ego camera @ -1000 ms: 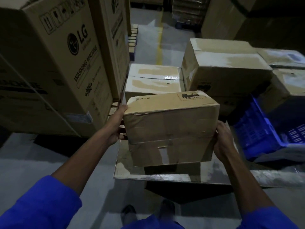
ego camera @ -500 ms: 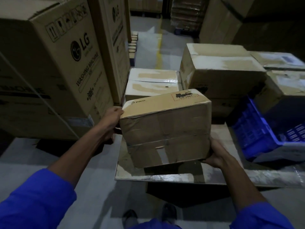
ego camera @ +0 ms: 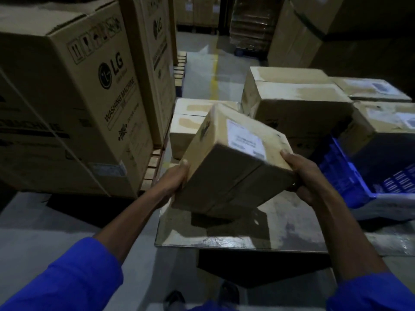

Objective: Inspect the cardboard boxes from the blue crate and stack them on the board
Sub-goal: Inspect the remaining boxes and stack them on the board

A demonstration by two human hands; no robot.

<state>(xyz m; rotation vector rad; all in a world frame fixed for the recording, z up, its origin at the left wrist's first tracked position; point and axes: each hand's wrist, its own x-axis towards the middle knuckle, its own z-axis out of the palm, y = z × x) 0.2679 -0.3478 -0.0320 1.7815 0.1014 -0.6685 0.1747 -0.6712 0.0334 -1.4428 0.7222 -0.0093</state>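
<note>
Head view: both hands, left hand (ego camera: 174, 180) and right hand (ego camera: 302, 176), grip a brown taped cardboard box (ego camera: 233, 167), now tipped so its white label faces up, above the shiny flat board (ego camera: 280, 232); inspection looks underway, with stacking likely next.

warehouse | tall LG washing-machine cartons (ego camera: 74, 97) | pallet (ego camera: 155, 162) | concrete floor (ego camera: 202, 70)

A dim warehouse with a grey concrete floor (ego camera: 56, 225) and a yellow floor line (ego camera: 214, 72) running down the aisle. 2 tall LG washing machine cartons (ego camera: 74, 104) stand at left on a wooden pallet (ego camera: 155, 162). More stacked cartons (ego camera: 298, 32) loom at the far right.
</note>
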